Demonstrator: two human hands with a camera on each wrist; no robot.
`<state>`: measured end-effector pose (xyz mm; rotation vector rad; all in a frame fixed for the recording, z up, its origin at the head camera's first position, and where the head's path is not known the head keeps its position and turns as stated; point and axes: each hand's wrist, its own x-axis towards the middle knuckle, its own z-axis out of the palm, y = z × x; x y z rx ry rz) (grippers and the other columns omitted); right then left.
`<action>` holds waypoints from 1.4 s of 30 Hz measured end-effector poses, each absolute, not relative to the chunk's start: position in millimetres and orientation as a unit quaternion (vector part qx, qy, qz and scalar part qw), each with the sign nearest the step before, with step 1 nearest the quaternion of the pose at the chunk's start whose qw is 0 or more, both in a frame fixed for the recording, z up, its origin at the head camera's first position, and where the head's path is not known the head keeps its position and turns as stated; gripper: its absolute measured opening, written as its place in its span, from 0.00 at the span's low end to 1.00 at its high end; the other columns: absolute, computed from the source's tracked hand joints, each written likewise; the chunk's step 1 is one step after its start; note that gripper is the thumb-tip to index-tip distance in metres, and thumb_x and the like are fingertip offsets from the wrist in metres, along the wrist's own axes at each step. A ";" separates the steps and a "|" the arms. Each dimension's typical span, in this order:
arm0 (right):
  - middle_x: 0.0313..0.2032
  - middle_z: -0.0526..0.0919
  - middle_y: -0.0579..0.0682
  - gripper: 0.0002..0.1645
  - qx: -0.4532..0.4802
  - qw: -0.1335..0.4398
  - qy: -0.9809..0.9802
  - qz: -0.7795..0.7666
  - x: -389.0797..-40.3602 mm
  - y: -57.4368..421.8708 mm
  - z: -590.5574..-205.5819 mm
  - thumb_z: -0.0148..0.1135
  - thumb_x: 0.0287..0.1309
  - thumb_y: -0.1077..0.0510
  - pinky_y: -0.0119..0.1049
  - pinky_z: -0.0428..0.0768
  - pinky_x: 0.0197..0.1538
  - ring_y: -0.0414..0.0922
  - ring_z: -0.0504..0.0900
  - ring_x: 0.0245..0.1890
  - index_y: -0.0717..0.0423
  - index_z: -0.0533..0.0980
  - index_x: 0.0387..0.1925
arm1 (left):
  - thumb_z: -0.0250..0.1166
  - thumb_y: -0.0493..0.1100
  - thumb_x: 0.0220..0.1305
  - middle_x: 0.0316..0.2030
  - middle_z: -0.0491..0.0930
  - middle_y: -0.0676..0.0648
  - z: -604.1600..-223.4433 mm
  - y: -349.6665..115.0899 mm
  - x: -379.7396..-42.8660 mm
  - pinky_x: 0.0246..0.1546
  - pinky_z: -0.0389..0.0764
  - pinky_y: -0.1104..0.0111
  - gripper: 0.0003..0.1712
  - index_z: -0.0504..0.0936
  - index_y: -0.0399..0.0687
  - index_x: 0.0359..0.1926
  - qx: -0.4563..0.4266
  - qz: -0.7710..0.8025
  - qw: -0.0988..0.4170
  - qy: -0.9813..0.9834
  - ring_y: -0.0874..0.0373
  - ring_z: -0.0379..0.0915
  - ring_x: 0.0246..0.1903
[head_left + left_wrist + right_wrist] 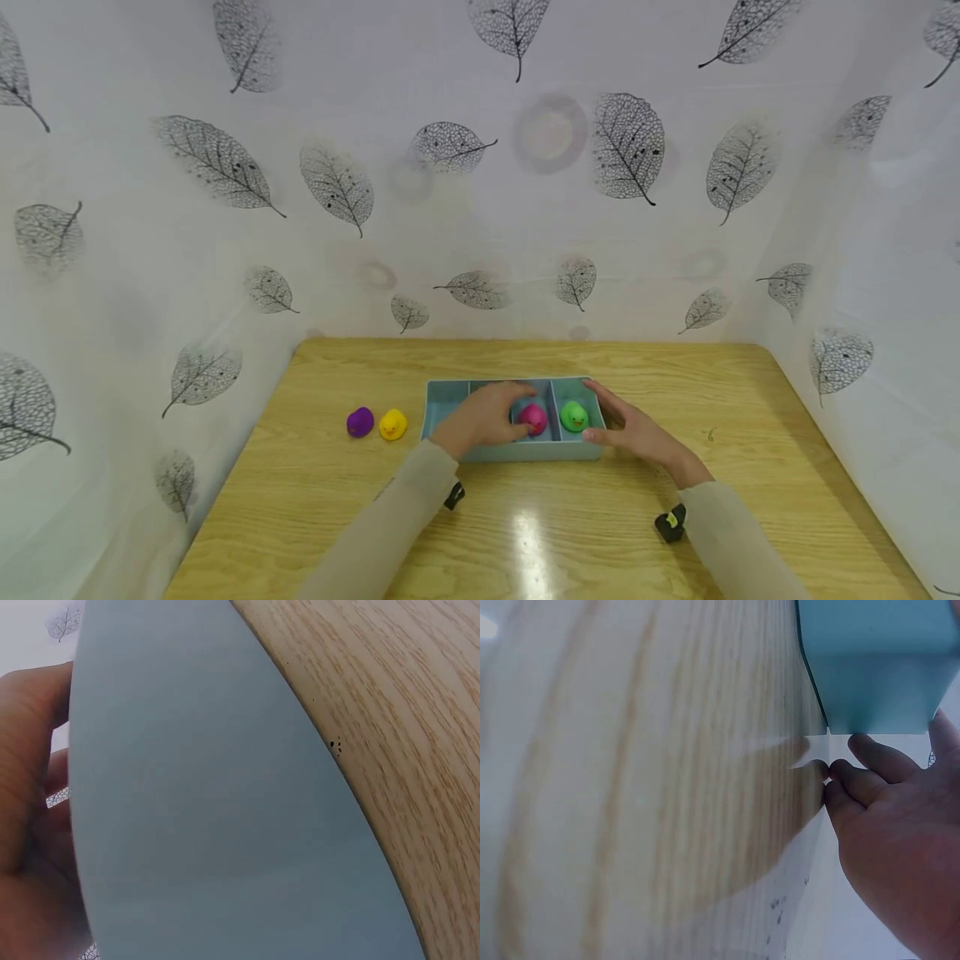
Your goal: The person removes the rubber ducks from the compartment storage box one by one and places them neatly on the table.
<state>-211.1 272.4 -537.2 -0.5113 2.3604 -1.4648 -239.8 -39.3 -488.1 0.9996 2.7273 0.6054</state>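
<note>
A grey-blue divided box (525, 451) sits on the table. My left hand (486, 414) reaches over it from the left. Its thumb touches a pink toy duck (534, 418) in one compartment, while the index finger spreads beyond the duck with a visible gap. In the right-end compartment stands a green toy duck (574, 416). My right hand (641, 433) is at the box's right end, thumb by the front corner and index finger by the back corner, not round the green duck. The wrist views show the box wall (195, 780) beside the left hand and the box end (885, 690) above the right fingers.
To the left of the box, a purple toy duck (360, 422) and a yellow toy duck (393, 424) stand on the wooden table (555, 525). A leaf-patterned white curtain (480, 217) encloses the back and sides.
</note>
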 end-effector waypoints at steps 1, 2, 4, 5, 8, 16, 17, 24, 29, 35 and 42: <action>0.85 0.39 0.59 0.53 -0.179 0.158 0.825 -0.513 -211.2 272.3 -537.4 0.67 0.71 0.51 0.70 0.49 0.79 0.67 0.44 0.83 0.35 0.47 0.85 | 0.70 0.50 0.68 0.70 0.78 0.46 -488.7 -38.5 -240.0 0.73 0.74 0.56 0.35 0.75 0.48 0.73 0.334 0.200 0.088 0.917 0.49 0.74 0.70; 0.85 0.38 0.60 0.53 -0.182 0.157 0.824 -0.513 -211.3 272.3 -537.7 0.67 0.71 0.51 0.71 0.49 0.79 0.68 0.44 0.83 0.35 0.47 0.85 | 0.70 0.51 0.68 0.70 0.78 0.46 -489.3 -37.8 -240.1 0.73 0.74 0.56 0.35 0.75 0.48 0.73 0.333 0.196 0.088 0.918 0.49 0.74 0.70; 0.85 0.38 0.60 0.53 -0.183 0.157 0.823 -0.514 -211.4 272.2 -537.8 0.67 0.71 0.51 0.70 0.49 0.79 0.68 0.43 0.83 0.35 0.47 0.85 | 0.70 0.52 0.68 0.70 0.78 0.46 -490.2 -36.3 -240.4 0.72 0.75 0.56 0.36 0.74 0.49 0.73 0.331 0.189 0.089 0.920 0.49 0.75 0.70; 0.85 0.38 0.60 0.53 -0.183 0.157 0.823 -0.514 -211.5 272.2 -538.0 0.67 0.71 0.51 0.70 0.49 0.79 0.68 0.44 0.83 0.35 0.47 0.85 | 0.70 0.53 0.68 0.70 0.78 0.46 -490.6 -35.7 -240.6 0.72 0.75 0.55 0.36 0.74 0.49 0.74 0.330 0.185 0.090 0.921 0.49 0.75 0.69; 0.85 0.39 0.59 0.53 -0.181 0.159 0.822 -0.516 -211.7 272.0 -538.0 0.67 0.72 0.50 0.69 0.49 0.79 0.68 0.44 0.83 0.35 0.47 0.85 | 0.70 0.54 0.69 0.69 0.79 0.47 -492.2 -33.8 -241.1 0.70 0.77 0.55 0.36 0.75 0.49 0.74 0.332 0.174 0.088 0.923 0.49 0.76 0.68; 0.85 0.39 0.59 0.53 -0.175 0.160 0.825 -0.513 -212.4 272.1 -538.2 0.67 0.71 0.50 0.69 0.49 0.80 0.67 0.43 0.83 0.36 0.47 0.85 | 0.71 0.55 0.66 0.67 0.81 0.49 -491.8 -28.2 -242.6 0.66 0.80 0.56 0.35 0.77 0.51 0.71 0.322 0.149 0.087 0.931 0.51 0.78 0.66; 0.85 0.38 0.59 0.53 -0.177 0.159 0.824 -0.514 -212.3 272.0 -538.0 0.67 0.71 0.50 0.69 0.49 0.79 0.68 0.43 0.83 0.36 0.47 0.85 | 0.72 0.55 0.66 0.67 0.81 0.49 -491.1 -27.1 -242.8 0.66 0.81 0.56 0.35 0.78 0.51 0.71 0.318 0.146 0.091 0.932 0.51 0.78 0.66; 0.85 0.38 0.60 0.53 -0.181 0.158 0.825 -0.512 -211.5 271.3 -536.5 0.67 0.71 0.50 0.71 0.50 0.79 0.69 0.44 0.83 0.35 0.47 0.85 | 0.74 0.55 0.64 0.67 0.81 0.50 -486.4 -21.0 -243.4 0.62 0.83 0.59 0.37 0.77 0.52 0.72 0.305 0.120 0.116 0.938 0.52 0.79 0.65; 0.85 0.38 0.60 0.53 -0.181 0.159 0.822 -0.515 -211.6 271.4 -537.2 0.67 0.72 0.51 0.70 0.49 0.79 0.69 0.43 0.83 0.35 0.47 0.85 | 0.76 0.54 0.63 0.64 0.83 0.49 -485.3 -18.0 -243.6 0.58 0.84 0.63 0.36 0.79 0.50 0.70 0.305 0.115 0.115 0.938 0.53 0.82 0.60; 0.85 0.38 0.60 0.53 -0.182 0.159 0.823 -0.515 -211.9 271.5 -537.4 0.67 0.71 0.51 0.70 0.50 0.79 0.69 0.44 0.82 0.36 0.47 0.85 | 0.75 0.55 0.63 0.63 0.84 0.50 -489.5 -13.6 -245.1 0.55 0.85 0.65 0.36 0.79 0.51 0.70 0.296 0.098 0.117 0.943 0.55 0.82 0.58; 0.85 0.38 0.60 0.53 -0.181 0.159 0.821 -0.517 -211.5 271.2 -535.9 0.67 0.71 0.51 0.70 0.50 0.79 0.69 0.44 0.82 0.36 0.47 0.85 | 0.75 0.53 0.63 0.61 0.85 0.50 -491.7 -10.8 -245.2 0.54 0.85 0.65 0.34 0.80 0.51 0.69 0.274 0.121 0.129 0.945 0.55 0.82 0.56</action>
